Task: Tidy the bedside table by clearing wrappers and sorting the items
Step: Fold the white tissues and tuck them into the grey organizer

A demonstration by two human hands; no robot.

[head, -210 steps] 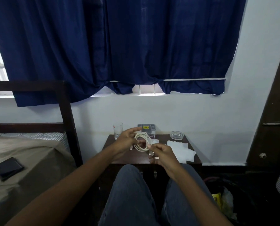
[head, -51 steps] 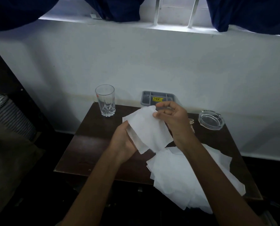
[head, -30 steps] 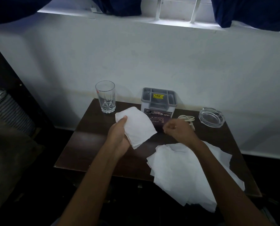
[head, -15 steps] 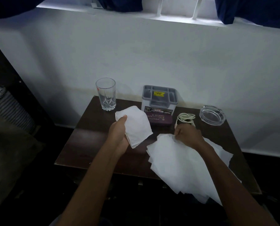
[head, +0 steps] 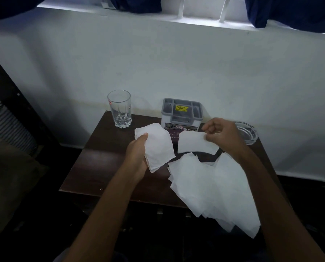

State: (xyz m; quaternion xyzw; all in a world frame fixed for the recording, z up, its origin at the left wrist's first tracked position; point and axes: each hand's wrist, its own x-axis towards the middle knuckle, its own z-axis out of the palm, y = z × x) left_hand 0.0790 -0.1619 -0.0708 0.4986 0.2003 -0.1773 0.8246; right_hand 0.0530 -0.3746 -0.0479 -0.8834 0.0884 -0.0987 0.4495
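Observation:
My left hand (head: 137, 157) grips a small folded stack of white tissues (head: 158, 146) above the middle of the dark wooden bedside table (head: 101, 167). My right hand (head: 224, 137) pinches one white tissue sheet (head: 193, 144) by its upper right corner and holds it lifted over the table. Below it a loose pile of white tissues (head: 210, 190) spreads over the table's right front and hangs past the edge.
A clear drinking glass (head: 119, 108) stands at the table's back left. A grey compartment organiser box (head: 181, 112) sits at the back centre, a glass ashtray (head: 247, 132) at the back right. A white wall rises behind; a bed frame (head: 10, 103) is left.
My right hand has lifted a single tissue off the loose pile and raised it toward the stack in my left hand. The left hand has stayed in place.

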